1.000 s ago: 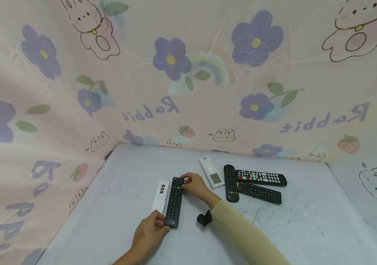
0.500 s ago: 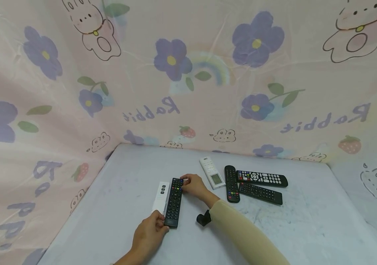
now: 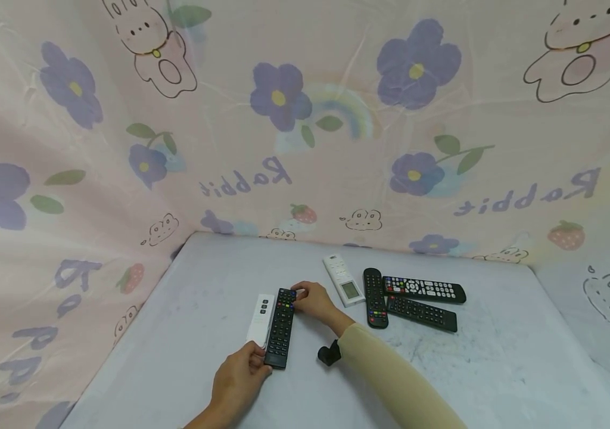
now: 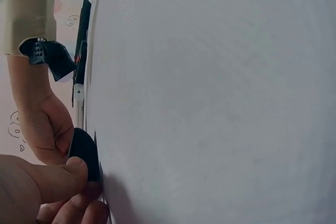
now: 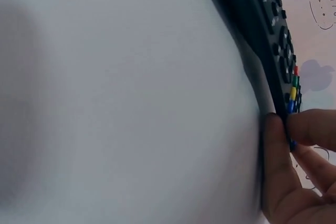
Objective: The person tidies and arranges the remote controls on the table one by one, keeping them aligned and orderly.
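A long black remote control with rows of small buttons lies close along the right side of a white remote control. My left hand pinches the black remote's near end; in the left wrist view the thumb presses on that end with fingers beneath. The far end, by the coloured buttons, is held by my right hand between thumb and fingertips, as the right wrist view shows from the side. The left hand covers the white remote's near end.
To the right lie a white remote with a small screen, an upright black remote and two more black remotes, slanting sideways. A black wrist device hangs at the right sleeve. Patterned cloth rises behind the white table.
The black remote's near end has shifted very slightly left along with my left hand. My right hand stays at its far end.
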`<control>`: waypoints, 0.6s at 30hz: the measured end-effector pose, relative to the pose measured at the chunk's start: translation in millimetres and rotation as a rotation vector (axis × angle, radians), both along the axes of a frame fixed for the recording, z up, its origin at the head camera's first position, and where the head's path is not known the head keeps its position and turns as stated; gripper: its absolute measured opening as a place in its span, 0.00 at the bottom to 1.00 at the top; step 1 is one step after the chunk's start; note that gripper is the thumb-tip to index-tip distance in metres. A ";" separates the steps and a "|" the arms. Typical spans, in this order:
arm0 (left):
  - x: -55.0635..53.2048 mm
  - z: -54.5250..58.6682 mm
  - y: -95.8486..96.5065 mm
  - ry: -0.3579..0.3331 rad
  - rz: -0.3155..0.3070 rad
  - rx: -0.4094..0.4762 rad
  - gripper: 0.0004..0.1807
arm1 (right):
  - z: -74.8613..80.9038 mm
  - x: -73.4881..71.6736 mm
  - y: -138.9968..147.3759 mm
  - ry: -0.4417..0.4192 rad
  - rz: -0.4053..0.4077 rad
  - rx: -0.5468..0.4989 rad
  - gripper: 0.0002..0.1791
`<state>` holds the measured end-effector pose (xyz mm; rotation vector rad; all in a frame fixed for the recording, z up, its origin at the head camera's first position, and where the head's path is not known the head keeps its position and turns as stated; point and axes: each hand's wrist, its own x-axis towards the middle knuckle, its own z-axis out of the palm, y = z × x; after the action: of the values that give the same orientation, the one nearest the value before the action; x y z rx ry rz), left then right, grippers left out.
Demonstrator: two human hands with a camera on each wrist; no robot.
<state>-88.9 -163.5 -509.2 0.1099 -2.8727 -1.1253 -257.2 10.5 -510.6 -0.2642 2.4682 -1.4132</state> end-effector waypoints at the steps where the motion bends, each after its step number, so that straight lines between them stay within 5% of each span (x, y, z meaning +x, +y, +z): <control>1: -0.3 0.2 -0.1 -0.003 -0.002 0.005 0.14 | 0.2 0.1 0.0 -0.001 0.001 -0.005 0.21; 18: -5.1 0.8 -4.3 -0.050 0.016 0.010 0.13 | -4.4 0.9 -1.3 -0.015 0.003 -0.023 0.22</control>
<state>-94.0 -167.8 -508.4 0.1634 -2.9047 -1.1512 -256.2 9.2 -515.0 -0.2607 2.4397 -1.4373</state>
